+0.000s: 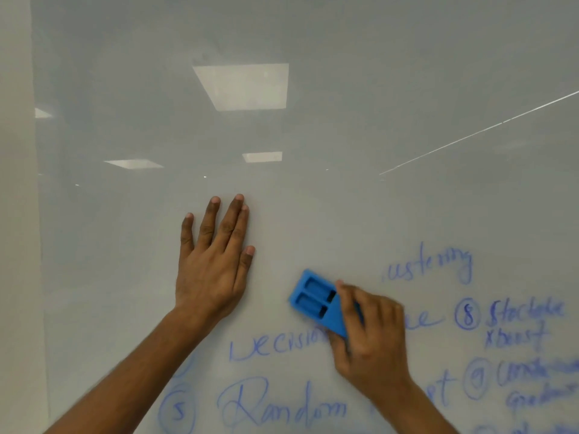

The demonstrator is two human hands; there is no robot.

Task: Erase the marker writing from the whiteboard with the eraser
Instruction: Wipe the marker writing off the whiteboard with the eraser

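A glossy whiteboard (313,136) fills the view. Blue marker writing (275,408) covers its lower part, with words such as "Random" and numbered circles toward the right. My right hand (369,336) grips a blue eraser (316,300) and presses it flat on the board, over the end of the word that begins "Decision". My left hand (213,261) lies flat on a blank patch of the board, fingers spread, to the left of the eraser and apart from it.
The board's left edge meets a pale wall strip (15,214). Ceiling lights (244,86) reflect in the blank upper half of the board. More blurred blue writing (520,324) runs down the right side.
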